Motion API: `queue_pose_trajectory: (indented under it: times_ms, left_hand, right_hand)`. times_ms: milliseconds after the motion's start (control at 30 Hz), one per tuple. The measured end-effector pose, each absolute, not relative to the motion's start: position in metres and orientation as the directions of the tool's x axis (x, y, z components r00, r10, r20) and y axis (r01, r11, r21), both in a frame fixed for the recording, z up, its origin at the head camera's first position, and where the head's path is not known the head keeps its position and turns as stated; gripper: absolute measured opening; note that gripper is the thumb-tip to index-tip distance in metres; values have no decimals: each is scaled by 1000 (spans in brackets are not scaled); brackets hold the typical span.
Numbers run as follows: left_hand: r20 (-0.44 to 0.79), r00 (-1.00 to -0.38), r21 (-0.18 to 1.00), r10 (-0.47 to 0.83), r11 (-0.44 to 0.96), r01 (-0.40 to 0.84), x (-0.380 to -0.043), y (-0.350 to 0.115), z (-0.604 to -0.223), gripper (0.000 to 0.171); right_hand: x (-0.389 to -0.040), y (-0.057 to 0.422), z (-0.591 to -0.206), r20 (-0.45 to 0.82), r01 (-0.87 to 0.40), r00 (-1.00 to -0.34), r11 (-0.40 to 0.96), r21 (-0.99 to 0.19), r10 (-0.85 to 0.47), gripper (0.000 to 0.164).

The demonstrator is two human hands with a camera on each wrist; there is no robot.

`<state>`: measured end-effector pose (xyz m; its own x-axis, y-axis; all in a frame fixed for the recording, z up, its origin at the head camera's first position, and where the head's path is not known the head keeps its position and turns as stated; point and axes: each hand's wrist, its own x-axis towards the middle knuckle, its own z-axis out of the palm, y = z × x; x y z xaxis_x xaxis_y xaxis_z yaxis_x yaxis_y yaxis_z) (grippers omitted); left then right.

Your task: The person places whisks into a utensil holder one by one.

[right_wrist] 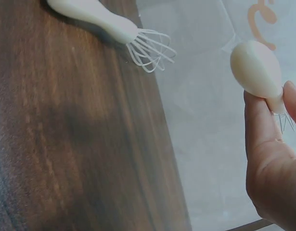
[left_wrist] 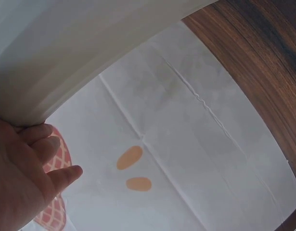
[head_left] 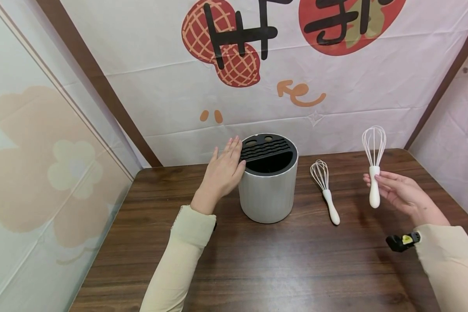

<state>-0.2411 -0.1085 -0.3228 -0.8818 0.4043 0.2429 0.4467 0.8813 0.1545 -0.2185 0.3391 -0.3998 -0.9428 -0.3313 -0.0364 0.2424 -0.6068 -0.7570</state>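
Observation:
My left hand (head_left: 224,171) rests with straight fingers against the upper left side of a round utensil holder (head_left: 267,199). The holder is pale grey with a black slotted lid, which has two round holes, wavy slots and one large opening. In the left wrist view the fingers (left_wrist: 46,144) lie along the holder's wall (left_wrist: 66,57). Over the table's right side, my right hand (head_left: 403,190) pinches a white whisk (head_left: 374,186) by its handle, wires pointing up. A second white whisk (head_left: 330,206) lies on the table between the holder and my right hand, wires toward the back.
The brown wooden table (head_left: 296,268) ends at a white printed cloth backdrop (head_left: 160,95) close behind the holder. Cloth side panels (head_left: 31,195) stand to the left and right. A black wrist camera (head_left: 401,242) sits at my right cuff.

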Motion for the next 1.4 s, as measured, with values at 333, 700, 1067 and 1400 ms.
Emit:
queue_pose_trajectory:
  times_ms: [333, 700, 1067, 1400]
  left_hand:
    - [238, -884, 147, 403, 884, 443, -242, -109, -323, 57]
    - [242, -878, 138, 414, 881, 453, -243, -109, -324, 57]
    - [237, -881, 139, 409, 883, 448, -242, -109, -324, 57]
    - [234, -884, 150, 404, 884, 444, -242, -109, -324, 57]
  right_hand:
    - [-214, 337, -386, 58, 177, -943, -642, -745, -328, 36]
    - [-208, 329, -378, 110, 144, -938, -658, -739, -329, 37]
    - [-201, 320, -370, 187, 102, -923, -683, -723, -335, 38]
    - [-192, 310, -361, 208, 81, -923, -690, -720, -325, 37]
